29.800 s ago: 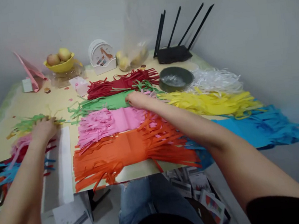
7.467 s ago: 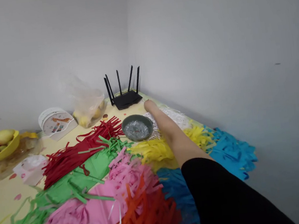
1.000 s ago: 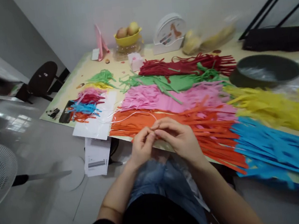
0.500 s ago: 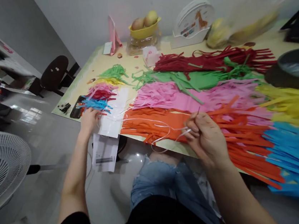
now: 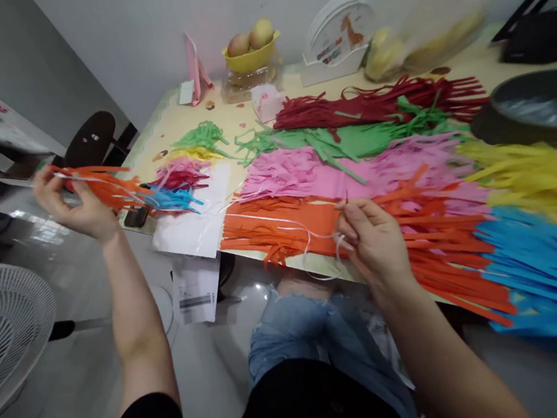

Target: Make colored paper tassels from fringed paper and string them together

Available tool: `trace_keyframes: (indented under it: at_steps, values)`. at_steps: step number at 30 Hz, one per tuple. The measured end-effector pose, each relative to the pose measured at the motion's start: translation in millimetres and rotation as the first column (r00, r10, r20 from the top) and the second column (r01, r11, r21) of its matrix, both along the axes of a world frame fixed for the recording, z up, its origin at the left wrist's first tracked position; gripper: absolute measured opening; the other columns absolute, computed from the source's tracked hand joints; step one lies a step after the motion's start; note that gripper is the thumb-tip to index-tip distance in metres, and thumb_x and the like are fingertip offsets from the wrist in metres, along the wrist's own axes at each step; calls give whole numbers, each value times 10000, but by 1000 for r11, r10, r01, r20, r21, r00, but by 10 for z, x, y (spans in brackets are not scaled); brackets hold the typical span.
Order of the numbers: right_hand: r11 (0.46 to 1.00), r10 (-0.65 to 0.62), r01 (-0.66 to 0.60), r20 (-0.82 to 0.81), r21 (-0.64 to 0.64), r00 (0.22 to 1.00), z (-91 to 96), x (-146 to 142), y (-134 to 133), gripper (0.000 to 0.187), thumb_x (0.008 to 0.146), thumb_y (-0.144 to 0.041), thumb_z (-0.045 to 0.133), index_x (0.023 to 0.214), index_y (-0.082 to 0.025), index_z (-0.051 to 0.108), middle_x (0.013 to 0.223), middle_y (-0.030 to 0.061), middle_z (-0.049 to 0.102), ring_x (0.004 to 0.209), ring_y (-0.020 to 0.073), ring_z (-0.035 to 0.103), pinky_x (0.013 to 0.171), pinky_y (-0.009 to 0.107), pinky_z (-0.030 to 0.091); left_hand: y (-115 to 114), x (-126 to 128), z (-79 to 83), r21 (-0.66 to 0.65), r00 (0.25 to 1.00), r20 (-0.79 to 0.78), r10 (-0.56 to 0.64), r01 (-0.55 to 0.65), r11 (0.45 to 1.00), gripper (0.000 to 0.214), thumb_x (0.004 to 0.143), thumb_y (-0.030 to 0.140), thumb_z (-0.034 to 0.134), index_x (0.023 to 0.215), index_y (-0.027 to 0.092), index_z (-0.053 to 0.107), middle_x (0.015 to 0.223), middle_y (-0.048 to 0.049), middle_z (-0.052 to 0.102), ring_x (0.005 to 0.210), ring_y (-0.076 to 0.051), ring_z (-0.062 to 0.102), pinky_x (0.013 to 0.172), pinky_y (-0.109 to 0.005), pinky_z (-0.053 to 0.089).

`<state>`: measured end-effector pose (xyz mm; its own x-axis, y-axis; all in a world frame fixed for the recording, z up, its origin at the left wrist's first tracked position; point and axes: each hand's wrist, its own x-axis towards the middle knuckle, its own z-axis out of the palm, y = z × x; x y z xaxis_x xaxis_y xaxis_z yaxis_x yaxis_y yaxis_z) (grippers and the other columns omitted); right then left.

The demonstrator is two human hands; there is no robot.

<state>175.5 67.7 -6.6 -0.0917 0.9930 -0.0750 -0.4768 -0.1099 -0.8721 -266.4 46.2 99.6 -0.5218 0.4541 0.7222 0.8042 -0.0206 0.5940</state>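
My left hand [image 5: 74, 205] is raised off the table's left edge, closed on a bunch of orange paper strips [image 5: 105, 185]. My right hand [image 5: 372, 238] is pinched on a thin white ribbon [image 5: 280, 219] over the orange fringed sheet [image 5: 290, 224] at the table's front edge. The ribbon loops down in front of my hand and trails left toward a white paper sheet [image 5: 196, 212]. A small pile of mixed blue, pink, yellow and green strips [image 5: 179, 177] lies beside the left hand.
Fringed sheets cover the table: red [image 5: 377, 104], green [image 5: 345, 137], pink [image 5: 335, 176], yellow [image 5: 531, 177], blue [image 5: 546, 265]. A dark bowl [image 5: 529, 110] sits right, a fruit bowl [image 5: 251, 54] and clock [image 5: 334, 35] at the back. A fan [image 5: 5, 327] stands on the floor left.
My left hand has lifted orange strips from the small pile and swung up and to the left. My right hand keeps its pinch on the white ribbon, hardly shifted.
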Motion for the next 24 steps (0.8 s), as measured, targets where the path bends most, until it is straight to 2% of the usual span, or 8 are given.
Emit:
trace_keyframes:
  at_steps: [2,6,9,12,14,18,22,24]
  values:
    - [1000,-2,2,39,17,999,-11,-11,1,408,667,-524,892,801,-192,697,484,-102,315,423,35,255,365,127,246,59,154,77,12,1000,6,-29,29,1000,140,880,114,578,1020,124,575,1184,-97,636,1177,-189,543,991,-338,442]
    - [997,23,-33,137,71,990,-34,25,-7,403,743,-549,824,863,-188,691,533,-86,366,457,51,323,403,153,292,205,582,-2,-303,930,274,-245,325,896,132,721,186,744,827,148,675,733,-20,670,690,-173,630,679,-309,504]
    - [979,61,-110,267,173,962,-12,64,6,357,838,-523,732,936,-184,676,600,-64,430,508,72,406,469,190,365,230,973,-119,-294,883,283,-374,451,843,133,744,249,733,856,180,709,855,-47,717,799,-203,676,766,-344,538]
    - [953,49,-153,364,263,930,88,40,46,349,885,-517,661,961,-176,664,623,-55,456,524,84,422,497,219,360,214,1413,-200,-281,895,-13,-445,424,861,63,775,249,725,814,201,714,1112,-92,731,1108,-262,656,1014,-436,490]
    - [934,16,-151,384,325,923,186,-31,89,349,895,-507,645,997,-174,658,647,-50,480,543,87,431,516,228,354,213,1702,-242,-300,850,-128,-511,458,837,44,808,251,716,800,210,704,1166,-88,732,1179,-267,634,1085,-465,445]
    - [892,77,-201,304,404,950,344,-257,229,375,899,-510,637,1067,-175,624,636,-69,448,549,88,433,535,228,361,243,2168,-357,-343,732,-27,-680,632,695,81,844,286,708,847,210,680,1068,-61,767,1073,-242,688,1016,-427,499]
    - [857,264,-328,208,397,942,362,-395,378,466,857,-572,665,1089,-176,587,609,-85,459,514,84,445,515,219,383,260,2370,-469,-370,724,-4,-690,640,674,80,859,267,667,902,201,680,948,-53,750,932,-219,694,895,-370,530]
    - [852,261,-341,243,397,934,330,-383,422,435,864,-553,664,1069,-176,591,617,-78,486,523,83,465,530,217,399,266,2321,-473,-428,732,-92,-675,583,691,77,860,255,646,906,204,678,1005,-73,728,988,-232,674,920,-382,518]
